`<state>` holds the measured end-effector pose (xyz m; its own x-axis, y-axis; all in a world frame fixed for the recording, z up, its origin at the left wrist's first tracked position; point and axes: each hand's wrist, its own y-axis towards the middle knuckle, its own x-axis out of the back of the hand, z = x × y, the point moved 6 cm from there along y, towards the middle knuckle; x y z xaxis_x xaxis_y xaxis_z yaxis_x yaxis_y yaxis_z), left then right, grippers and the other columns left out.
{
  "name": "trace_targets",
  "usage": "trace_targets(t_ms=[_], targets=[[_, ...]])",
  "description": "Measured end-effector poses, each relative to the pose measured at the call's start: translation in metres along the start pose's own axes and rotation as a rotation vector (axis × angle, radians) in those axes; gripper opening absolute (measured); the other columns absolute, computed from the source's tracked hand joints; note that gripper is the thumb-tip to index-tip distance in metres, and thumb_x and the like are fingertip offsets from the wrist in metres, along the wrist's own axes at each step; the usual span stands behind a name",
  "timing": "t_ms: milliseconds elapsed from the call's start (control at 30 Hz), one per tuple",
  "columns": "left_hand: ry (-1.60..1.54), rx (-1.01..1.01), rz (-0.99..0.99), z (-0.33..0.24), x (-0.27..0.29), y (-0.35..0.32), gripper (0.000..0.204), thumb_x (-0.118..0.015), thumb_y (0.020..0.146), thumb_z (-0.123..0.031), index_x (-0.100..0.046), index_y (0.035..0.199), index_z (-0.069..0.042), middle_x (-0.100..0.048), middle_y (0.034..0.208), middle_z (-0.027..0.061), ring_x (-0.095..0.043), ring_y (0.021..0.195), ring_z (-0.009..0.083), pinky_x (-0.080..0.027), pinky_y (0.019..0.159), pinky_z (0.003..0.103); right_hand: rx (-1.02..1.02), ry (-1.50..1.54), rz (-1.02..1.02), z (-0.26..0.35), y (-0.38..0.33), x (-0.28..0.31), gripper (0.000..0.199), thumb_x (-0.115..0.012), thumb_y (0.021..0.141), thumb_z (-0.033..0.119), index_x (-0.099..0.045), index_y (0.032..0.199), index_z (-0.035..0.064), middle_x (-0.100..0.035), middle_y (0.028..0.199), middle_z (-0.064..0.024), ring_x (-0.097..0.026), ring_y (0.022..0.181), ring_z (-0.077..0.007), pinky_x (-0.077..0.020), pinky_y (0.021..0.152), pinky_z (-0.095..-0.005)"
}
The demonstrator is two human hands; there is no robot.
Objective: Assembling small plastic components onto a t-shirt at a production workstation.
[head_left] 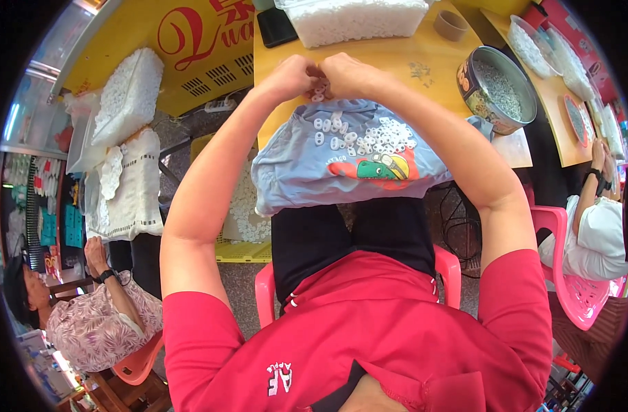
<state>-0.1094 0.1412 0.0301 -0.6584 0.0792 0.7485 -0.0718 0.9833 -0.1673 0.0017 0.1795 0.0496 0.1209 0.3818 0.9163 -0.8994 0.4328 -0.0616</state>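
Observation:
At the far side of the cloth, my left hand (291, 77) and my right hand (349, 75) are nearly touching, both with fingers curled in a pinch. What they hold is too small and covered by the fingers to make out. Just below the fingertips are a few small white plastic pieces (318, 90). More white plastic pieces with holes (386, 137) lie scattered on a light blue cloth (293, 175) with a cartoon crocodile print, spread from the table edge over my lap.
A clear box of white pieces (355, 24), a dark phone (277, 27) and a tape roll (451, 25) sit on the yellow table (389, 65). At right stands a round tin of small metal parts (498, 93). People sit on both sides; a yellow crate (242, 253) is below.

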Motion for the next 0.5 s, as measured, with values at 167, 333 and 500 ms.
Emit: trace_targets(t_ms=[167, 333, 500], targets=[[-0.047, -0.131, 0.064, -0.004, -0.004, -0.006, 0.033, -0.077, 0.079, -0.017, -0.070, 0.104, 0.003, -0.074, 0.094, 0.0130, -0.071, 0.085, 0.0213, -0.055, 0.076, 0.036, -0.013, 0.008, -0.051, -0.009, -0.002, 0.002, 0.028, -0.077, 0.074, 0.017, -0.074, 0.095, -0.0022, -0.071, 0.095, -0.0272, -0.070, 0.095, -0.0412, -0.0570, 0.081, -0.0463], [0.057, -0.140, -0.022, -0.011, -0.004, -0.013, 0.033, -0.077, 0.078, -0.015, -0.070, 0.104, 0.003, -0.074, 0.093, 0.0127, -0.071, 0.083, 0.0212, -0.055, 0.075, 0.035, -0.044, 0.020, -0.064, -0.011, 0.003, 0.000, 0.027, -0.076, 0.074, 0.018, -0.075, 0.093, -0.0017, -0.071, 0.094, -0.0275, -0.070, 0.094, -0.0409, -0.0571, 0.080, -0.0461], [0.190, -0.081, -0.100, -0.016, -0.008, -0.008, 0.031, -0.075, 0.078, -0.014, -0.070, 0.103, 0.003, -0.073, 0.086, 0.0110, -0.069, 0.072, 0.0201, -0.055, 0.072, 0.032, -0.091, 0.119, -0.127, -0.021, 0.007, -0.002, 0.033, -0.079, 0.072, 0.023, -0.076, 0.093, -0.0013, -0.072, 0.091, -0.0263, -0.072, 0.091, -0.0384, -0.0569, 0.078, -0.0445]])
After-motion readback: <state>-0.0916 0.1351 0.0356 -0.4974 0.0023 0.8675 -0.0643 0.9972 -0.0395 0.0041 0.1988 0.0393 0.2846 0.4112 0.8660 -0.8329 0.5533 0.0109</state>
